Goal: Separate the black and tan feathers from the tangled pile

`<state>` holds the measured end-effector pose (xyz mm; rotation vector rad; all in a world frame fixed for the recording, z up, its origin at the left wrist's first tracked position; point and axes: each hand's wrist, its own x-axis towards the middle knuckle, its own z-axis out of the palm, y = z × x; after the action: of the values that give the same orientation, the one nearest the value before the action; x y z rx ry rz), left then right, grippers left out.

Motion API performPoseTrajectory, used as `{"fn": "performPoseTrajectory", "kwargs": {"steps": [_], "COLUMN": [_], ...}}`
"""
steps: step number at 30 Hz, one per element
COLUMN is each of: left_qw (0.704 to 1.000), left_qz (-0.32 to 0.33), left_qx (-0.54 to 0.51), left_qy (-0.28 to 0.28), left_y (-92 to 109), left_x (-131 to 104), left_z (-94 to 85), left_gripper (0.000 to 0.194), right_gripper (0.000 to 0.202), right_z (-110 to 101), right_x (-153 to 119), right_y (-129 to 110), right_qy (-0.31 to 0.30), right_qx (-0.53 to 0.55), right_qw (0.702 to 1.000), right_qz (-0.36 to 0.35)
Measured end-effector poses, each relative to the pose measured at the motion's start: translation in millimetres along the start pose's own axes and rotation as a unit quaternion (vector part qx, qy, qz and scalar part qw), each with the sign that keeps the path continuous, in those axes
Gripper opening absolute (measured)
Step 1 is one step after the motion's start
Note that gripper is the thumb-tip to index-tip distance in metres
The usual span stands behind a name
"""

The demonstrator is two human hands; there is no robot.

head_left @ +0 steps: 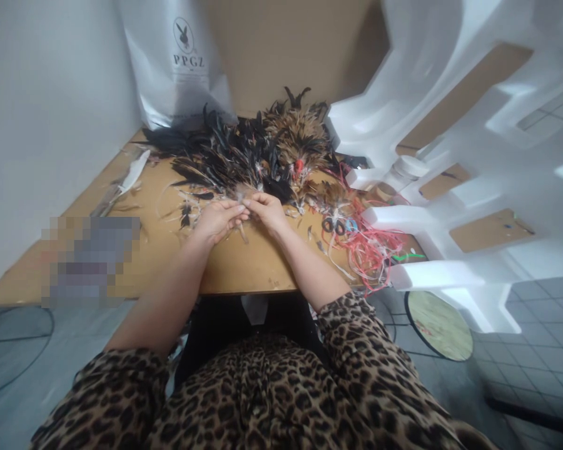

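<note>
My left hand [221,219] and my right hand [265,210] meet over the wooden table [248,269], thumbs and fingertips pinched close together. Between them is a small feather [241,192] with a fluffy, light brown part that sticks up above the fingertips. Both hands are closed on it. Just beyond them lies a wide pile of long black feathers [225,150], and to its right a bunch of brown feathers [298,134] with a red spot near its base.
Pink and white strings [370,247] lie tangled at the right, beside dark rings [333,225]. White foam pieces [431,219] stand along the right side. A silvery bag [182,81] stands behind. At left are a white feather [135,172] and a blurred-out object [94,259].
</note>
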<state>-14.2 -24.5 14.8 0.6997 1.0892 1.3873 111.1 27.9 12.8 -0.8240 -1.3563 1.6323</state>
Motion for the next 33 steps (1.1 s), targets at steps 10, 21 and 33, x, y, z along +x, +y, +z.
{"fn": "performPoseTrajectory", "kwargs": {"steps": [10,21,33], "left_qw": [0.996,0.989,0.986], "left_qz": [0.009,0.095,0.101], "left_qx": [0.085,-0.049,-0.068], "left_qy": [0.007,0.099,0.11], "left_y": [-2.9,6.3,6.4], "left_x": [-0.8,11.3,12.1], "left_z": [1.5,-20.2,-21.8], "left_gripper": [0.01,0.007,0.008], "right_gripper": [0.033,0.02,0.027], "right_z": [-1.1,-28.9,-10.8], "right_x": [0.4,15.2,13.0], "right_y": [3.9,-1.9,-27.0], "right_qy": [0.001,0.051,-0.035], "right_qx": [-0.058,-0.175,-0.631], "right_qw": [0.997,0.978,0.746], "right_qz": [-0.044,-0.097,-0.212]}}
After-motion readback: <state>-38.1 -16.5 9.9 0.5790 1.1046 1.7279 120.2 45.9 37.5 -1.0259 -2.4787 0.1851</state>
